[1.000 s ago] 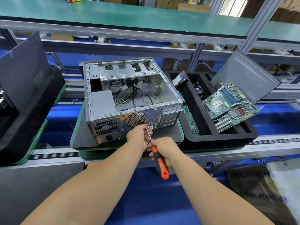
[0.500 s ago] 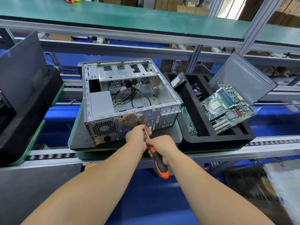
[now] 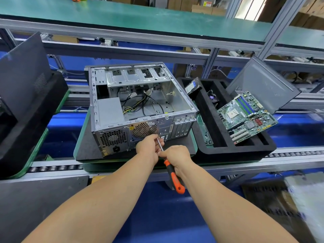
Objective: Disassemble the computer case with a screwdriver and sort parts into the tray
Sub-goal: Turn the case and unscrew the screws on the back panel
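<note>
A roller conveyor is seen running across the view. On it a green pallet with a black mat is carried, and the open computer case is set on that mat. Just right of the case, a black foam tray is placed.

The computer case lies open-side up on a mat in front of me, its rear panel nearest. My hands meet at that panel, the left hand just left of the right hand, the screwdriver between them. Right of the case sits the tray, with the motherboard leaning in it, a hard drive at its far left corner and a side panel propped behind.
</note>
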